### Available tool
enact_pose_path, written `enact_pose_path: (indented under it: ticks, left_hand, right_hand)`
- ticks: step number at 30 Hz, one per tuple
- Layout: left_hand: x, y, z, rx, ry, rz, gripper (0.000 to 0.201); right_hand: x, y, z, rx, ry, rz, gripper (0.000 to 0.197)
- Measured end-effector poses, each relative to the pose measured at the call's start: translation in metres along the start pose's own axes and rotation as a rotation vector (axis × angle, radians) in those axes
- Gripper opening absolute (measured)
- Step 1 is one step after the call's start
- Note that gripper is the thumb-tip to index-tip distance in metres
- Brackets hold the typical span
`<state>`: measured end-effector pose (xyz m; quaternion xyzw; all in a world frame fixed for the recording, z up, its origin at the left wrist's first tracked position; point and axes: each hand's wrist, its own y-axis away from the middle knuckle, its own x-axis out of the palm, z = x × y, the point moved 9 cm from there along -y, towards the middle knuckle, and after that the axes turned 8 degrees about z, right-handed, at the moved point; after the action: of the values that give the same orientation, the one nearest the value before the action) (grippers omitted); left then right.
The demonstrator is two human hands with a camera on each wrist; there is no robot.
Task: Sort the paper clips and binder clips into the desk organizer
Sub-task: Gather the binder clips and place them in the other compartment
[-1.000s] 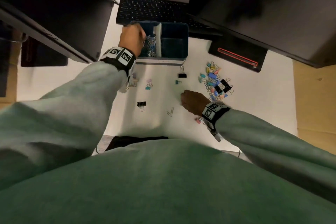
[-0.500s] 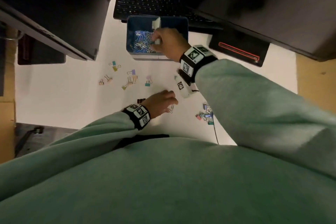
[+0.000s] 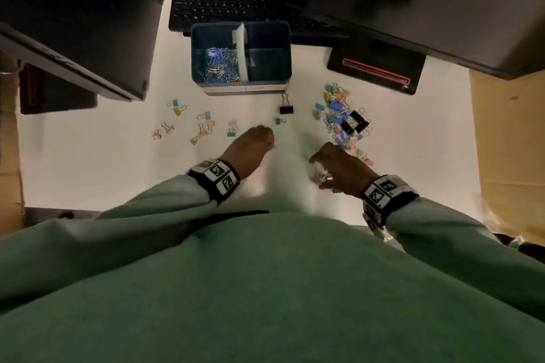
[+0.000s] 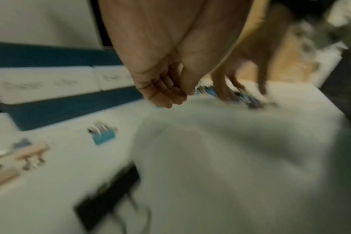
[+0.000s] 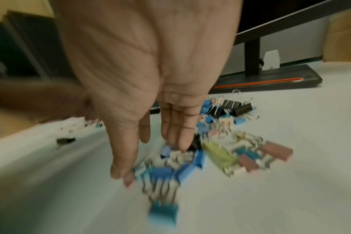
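The blue desk organizer [image 3: 283, 38] stands at the back, with paper clips [image 3: 219, 65] in its left compartment and its right one bare. A heap of coloured and black binder clips [image 3: 345, 121] [image 5: 220, 142] lies to the right. My right hand [image 3: 333, 162] [image 5: 154, 161] reaches down onto the heap's near end, fingers straight, thumb touching blue clips. My left hand [image 3: 256, 138] [image 4: 166, 95] hovers mid-desk with curled fingers; anything inside them is hidden. Pastel binder clips [image 3: 200, 127] are scattered to its left, and a black binder clip [image 4: 106, 194] lies below it.
A lone black binder clip [image 3: 286, 109] and a small teal one [image 3: 278, 121] lie in front of the organizer. A keyboard [image 3: 227, 6] sits behind it, with monitors [image 3: 73, 23] overhanging both sides. A monitor base [image 3: 374, 71] is at the back right.
My right hand left the organizer and came down onto the binder clip heap. My left hand left the organizer, dropped to the near desk, then moved slightly forward with curled fingers.
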<state>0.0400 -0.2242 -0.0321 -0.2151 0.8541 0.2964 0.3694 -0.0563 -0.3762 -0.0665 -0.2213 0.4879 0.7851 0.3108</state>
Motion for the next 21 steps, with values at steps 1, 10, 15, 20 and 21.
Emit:
enact_pose_path:
  ticks: [1,10,15,20,21]
  left_hand:
    - [-0.033,-0.001,0.007,-0.083,0.072,-0.132,0.01]
    - [-0.139,-0.033,0.102,-0.479,-0.078,-0.281,0.024]
    - [-0.14,-0.02,0.057,-0.33,-0.186,-0.578,0.035]
    - [-0.029,-0.033,-0.024,-0.031,0.019,-0.247,0.008]
    - [0.0,-0.037,-0.038,0.027,0.025,-0.129,0.009]
  right_hand:
    - [0.004,0.0,0.002,-0.014,0.032,-0.019,0.052]
    - [-0.011,-0.017,0.015,0.012,-0.292,-0.148,0.018]
    - [-0.035,0.003,-0.018,0.118,-0.505,-0.383,0.037]
    - [-0.017,0.042,-0.064,0.34,-0.228,-0.403,0.042]
    - [-0.01,0.045,-0.067,0.344,-0.19,-0.388,0.042]
